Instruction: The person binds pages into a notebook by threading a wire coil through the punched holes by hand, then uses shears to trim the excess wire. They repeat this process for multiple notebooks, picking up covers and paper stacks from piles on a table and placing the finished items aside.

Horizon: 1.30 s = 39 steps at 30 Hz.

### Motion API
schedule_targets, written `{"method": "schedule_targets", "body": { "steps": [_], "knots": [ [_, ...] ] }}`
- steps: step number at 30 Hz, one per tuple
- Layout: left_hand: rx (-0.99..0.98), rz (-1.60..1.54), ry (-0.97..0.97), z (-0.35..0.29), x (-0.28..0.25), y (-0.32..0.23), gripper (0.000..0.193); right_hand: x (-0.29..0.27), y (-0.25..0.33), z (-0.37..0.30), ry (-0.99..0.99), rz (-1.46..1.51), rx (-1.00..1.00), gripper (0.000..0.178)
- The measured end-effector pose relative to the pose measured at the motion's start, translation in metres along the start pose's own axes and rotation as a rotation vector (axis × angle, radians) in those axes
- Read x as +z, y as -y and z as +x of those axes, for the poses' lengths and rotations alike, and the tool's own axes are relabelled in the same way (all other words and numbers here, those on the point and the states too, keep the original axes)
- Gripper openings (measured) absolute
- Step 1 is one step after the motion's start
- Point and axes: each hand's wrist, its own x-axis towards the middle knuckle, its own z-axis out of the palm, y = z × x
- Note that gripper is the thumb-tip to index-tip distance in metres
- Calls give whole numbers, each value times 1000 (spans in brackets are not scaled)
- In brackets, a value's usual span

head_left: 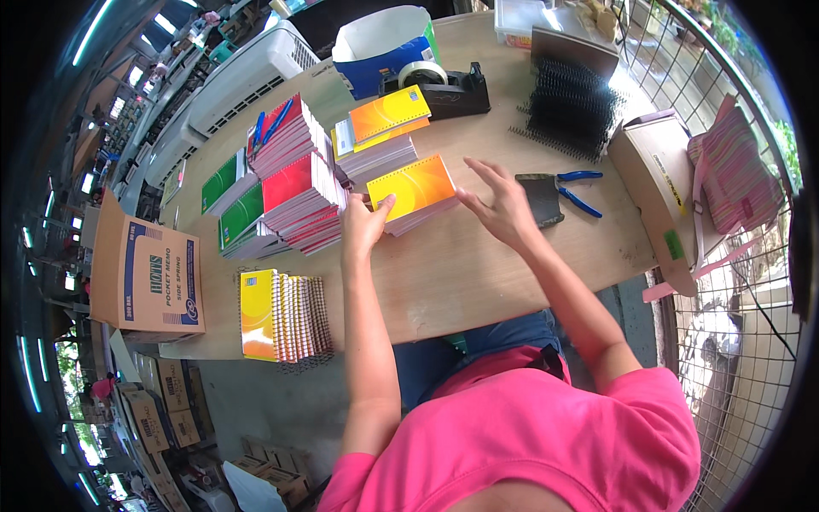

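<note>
A stack of yellow-orange memo pads (pixel 413 189) with punched edges lies in front of me. My left hand (pixel 365 222) grips its left end, thumb on the top cover and fingers partly hidden. At the right end, my right hand (pixel 502 205) is open, its fingers spread and its thumb close to the pads' edge. Behind them sits another yellow-orange pile (pixel 391 115). Red pads (pixel 290 183) and green pads (pixel 242 213) are piled to the left. Yellow pads with spiral binding (pixel 259 316) stand at the table's front left.
Blue-handled pliers (pixel 582 192) rest by a dark pad (pixel 539 200) on the right. Beyond are black spiral coils (pixel 572 107), a tape dispenser (pixel 461 92) and a cut-open blue-white box (pixel 384 47). Cardboard boxes (pixel 158 277) (pixel 653 179) flank the table (pixel 461 282).
</note>
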Motion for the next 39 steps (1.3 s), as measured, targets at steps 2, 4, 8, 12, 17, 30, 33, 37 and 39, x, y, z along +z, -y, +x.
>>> {"method": "schedule_targets", "body": {
  "steps": [2, 4, 8, 12, 17, 30, 33, 37, 39],
  "knots": [
    [54, -55, 33, 4, 11, 1, 45, 37, -22, 18, 64, 469, 294, 58],
    [170, 69, 81, 16, 19, -4, 40, 52, -36, 38, 67, 501, 276, 55],
    [174, 13, -49, 31, 24, 7, 35, 62, -37, 48, 36, 419, 252, 49],
    [121, -100, 149, 29, 42, -34, 29, 46, -59, 46, -106, 253, 192, 48],
    [211, -227, 201, 56, 33, 17, 30, 46, -40, 48, -118, 50, 132, 39],
    [-18, -189, 285, 107, -9, 15, 38, 80, 0, 34, -642, 23, 327, 72],
    [-34, -200, 222, 91, -21, 7, 38, 52, 38, -2, -706, 222, 32, 64],
    [39, -275, 98, 62, -40, 10, 39, 22, 76, -46, -270, 695, -263, 45],
    [100, -313, 33, 41, -54, 15, 39, 19, 83, -52, -187, 790, -275, 42]
  ]
}}
